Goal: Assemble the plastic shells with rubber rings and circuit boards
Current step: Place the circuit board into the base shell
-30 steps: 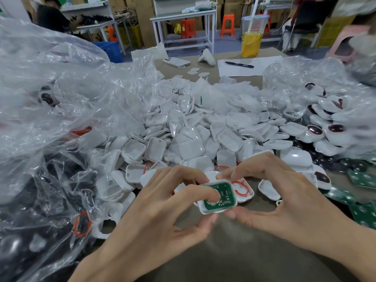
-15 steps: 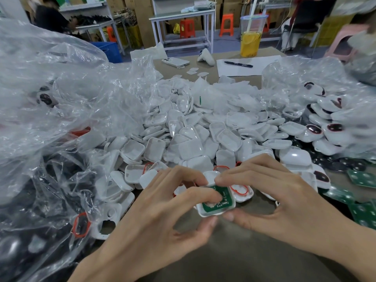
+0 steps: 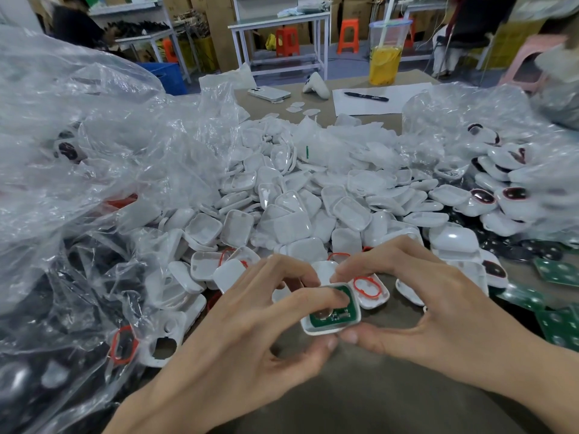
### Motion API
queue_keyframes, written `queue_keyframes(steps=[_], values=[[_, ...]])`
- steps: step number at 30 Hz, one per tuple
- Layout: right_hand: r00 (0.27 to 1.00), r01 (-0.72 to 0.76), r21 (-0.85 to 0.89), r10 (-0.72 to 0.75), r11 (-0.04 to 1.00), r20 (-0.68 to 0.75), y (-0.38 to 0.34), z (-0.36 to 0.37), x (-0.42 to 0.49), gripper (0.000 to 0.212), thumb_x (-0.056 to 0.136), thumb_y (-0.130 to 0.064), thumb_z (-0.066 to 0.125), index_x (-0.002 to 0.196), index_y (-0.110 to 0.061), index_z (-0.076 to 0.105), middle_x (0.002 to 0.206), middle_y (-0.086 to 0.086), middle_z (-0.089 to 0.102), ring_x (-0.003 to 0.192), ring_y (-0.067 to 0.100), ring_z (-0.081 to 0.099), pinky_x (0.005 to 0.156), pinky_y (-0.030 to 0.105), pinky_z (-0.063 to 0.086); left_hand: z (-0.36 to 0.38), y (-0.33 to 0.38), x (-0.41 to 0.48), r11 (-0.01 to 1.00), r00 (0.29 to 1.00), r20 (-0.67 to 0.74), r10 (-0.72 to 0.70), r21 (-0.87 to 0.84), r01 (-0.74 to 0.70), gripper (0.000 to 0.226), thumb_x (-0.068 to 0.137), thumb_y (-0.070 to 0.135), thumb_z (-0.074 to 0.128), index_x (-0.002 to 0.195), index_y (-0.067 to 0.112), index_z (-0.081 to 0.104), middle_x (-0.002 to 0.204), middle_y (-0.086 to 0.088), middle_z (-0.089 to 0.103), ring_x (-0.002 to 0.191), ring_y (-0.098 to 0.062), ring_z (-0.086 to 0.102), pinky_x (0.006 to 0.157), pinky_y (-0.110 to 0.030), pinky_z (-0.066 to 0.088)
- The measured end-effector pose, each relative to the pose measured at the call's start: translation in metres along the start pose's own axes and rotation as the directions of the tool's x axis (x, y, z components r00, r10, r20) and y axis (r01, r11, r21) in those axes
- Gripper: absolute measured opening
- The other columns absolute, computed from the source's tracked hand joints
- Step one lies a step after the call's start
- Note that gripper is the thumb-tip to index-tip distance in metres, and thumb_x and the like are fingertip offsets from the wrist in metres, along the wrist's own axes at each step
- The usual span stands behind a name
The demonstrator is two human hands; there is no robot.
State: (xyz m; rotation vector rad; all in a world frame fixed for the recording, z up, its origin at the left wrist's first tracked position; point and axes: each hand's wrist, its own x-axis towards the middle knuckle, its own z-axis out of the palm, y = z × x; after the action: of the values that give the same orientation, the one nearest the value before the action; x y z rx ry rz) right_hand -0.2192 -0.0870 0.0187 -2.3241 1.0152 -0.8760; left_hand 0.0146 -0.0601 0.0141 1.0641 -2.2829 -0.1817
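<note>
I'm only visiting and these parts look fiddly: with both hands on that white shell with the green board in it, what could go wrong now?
1. The left hand presses one end of the green board, so it may seat tilted in the white shell.
2. Both that hand and the right hand pinch only the shell's edges; it could slip.
3. A knuckle might knock the red ring out of the neighbouring shell.
</note>
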Motion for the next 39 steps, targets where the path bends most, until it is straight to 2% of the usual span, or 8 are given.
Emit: queue_keyframes(steps=[2, 6, 13, 17, 21, 24, 29, 39], values=[[1.000, 0.000, 0.003, 0.000, 1.000, 0.002, -0.0008, 0.0005, 0.0004, 0.047, 0.074, -0.061, 0.071, 0.117, -0.049, 0.057, 0.116, -0.035, 0.054, 0.115, -0.010, 0.052, 0.093, -0.001, 0.032, -0.0003, -0.0002, 0.0000, 1.000, 1.000, 0.005, -0.002, -0.003, 0.002, 0.028, 0.089, 0.039, 0.067, 0.117, 0.032, 0.069, 0.115, 0.010, 0.054, 0.102, -0.006, 0.057, 0.085, -0.022, 0.046], [1.000, -0.015, 0.015, 0.015, 1.000, 0.006, -0.0011, 0.0001, -0.0002, 0.048, 0.073, -0.062, 0.071, 0.117, -0.050, 0.057, 0.116, -0.035, 0.053, 0.115, -0.010, 0.052, 0.093, -0.001, 0.031, -0.0001, -0.0004, -0.0004, 1.000, 1.000, -0.006, -0.003, -0.011, 0.003, 0.027, 0.088, 0.037, 0.069, 0.114, 0.031, 0.070, 0.115, 0.010, 0.054, 0.102, -0.009, 0.058, 0.083, -0.029, 0.049], [1.000, -0.027, 0.021, 0.027, 0.999, 0.000, -0.0004, 0.0006, -0.0006, 0.048, 0.072, -0.062, 0.072, 0.116, -0.051, 0.057, 0.115, -0.034, 0.053, 0.115, -0.010, 0.053, 0.093, -0.001, 0.032, 0.0011, -0.0003, -0.0003, 1.000, 1.000, -0.005, 0.013, 0.014, -0.013, 0.027, 0.090, 0.038, 0.067, 0.116, 0.031, 0.070, 0.115, 0.010, 0.054, 0.101, -0.007, 0.057, 0.085, -0.024, 0.047], [0.999, -0.038, 0.036, 0.038, 0.999, 0.003, 0.0006, 0.0006, -0.0006, 0.048, 0.072, -0.063, 0.073, 0.116, -0.051, 0.057, 0.115, -0.030, 0.055, 0.115, -0.007, 0.054, 0.093, 0.001, 0.033, 0.0018, -0.0004, -0.0002, 1.000, 1.000, -0.011, 0.016, 0.003, -0.016, 0.029, 0.090, 0.038, 0.067, 0.118, 0.030, 0.069, 0.116, 0.009, 0.055, 0.102, -0.009, 0.058, 0.084, -0.027, 0.049], [0.999, -0.042, 0.039, 0.043, 0.998, -0.009, 0.0011, -0.0001, -0.0014, 0.048, 0.071, -0.063, 0.073, 0.115, -0.051, 0.058, 0.114, -0.024, 0.056, 0.113, -0.006, 0.055, 0.092, 0.001, 0.034, 0.0020, -0.0005, 0.0003, 1.000, 0.999, -0.043, -0.009, -0.027, 0.008, 0.039, 0.088, 0.040, 0.069, 0.125, 0.032, 0.060, 0.118, 0.011, 0.056, 0.104, -0.010, 0.061, 0.085, -0.029, 0.050], [0.999, -0.048, 0.052, 0.049, 0.998, -0.017, 0.0011, -0.0004, -0.0014, 0.047, 0.071, -0.062, 0.073, 0.114, -0.049, 0.059, 0.114, -0.024, 0.058, 0.113, -0.006, 0.055, 0.091, 0.000, 0.035, 0.0024, -0.0010, 0.0005, 0.999, 0.998, -0.062, -0.006, -0.051, 0.003, 0.037, 0.088, 0.040, 0.070, 0.122, 0.031, 0.057, 0.118, 0.012, 0.056, 0.107, -0.009, 0.061, 0.087, -0.030, 0.050], [0.998, -0.063, 0.064, 0.064, 0.996, -0.003, 0.0016, -0.0009, -0.0020, 0.047, 0.071, -0.062, 0.073, 0.114, -0.052, 0.059, 0.114, -0.021, 0.059, 0.115, -0.006, 0.055, 0.091, 0.000, 0.034, 0.0022, -0.0023, -0.0008, 1.000, 0.998, -0.053, 0.015, -0.023, -0.017, 0.025, 0.089, 0.037, 0.070, 0.113, 0.033, 0.067, 0.118, 0.014, 0.053, 0.102, -0.006, 0.058, 0.085, -0.030, 0.048], [0.995, -0.097, 0.051, 0.096, 0.994, 0.034, 0.0038, -0.0008, -0.0030, 0.048, 0.070, -0.066, 0.071, 0.115, -0.058, 0.057, 0.119, -0.024, 0.055, 0.114, -0.008, 0.055, 0.093, 0.001, 0.033, 0.0005, -0.0020, -0.0007, 0.999, 0.999, -0.028, 0.030, 0.014, -0.030, 0.021, 0.089, 0.034, 0.068, 0.110, 0.030, 0.074, 0.115, 0.009, 0.055, 0.101, -0.006, 0.057, 0.084, -0.027, 0.048]])
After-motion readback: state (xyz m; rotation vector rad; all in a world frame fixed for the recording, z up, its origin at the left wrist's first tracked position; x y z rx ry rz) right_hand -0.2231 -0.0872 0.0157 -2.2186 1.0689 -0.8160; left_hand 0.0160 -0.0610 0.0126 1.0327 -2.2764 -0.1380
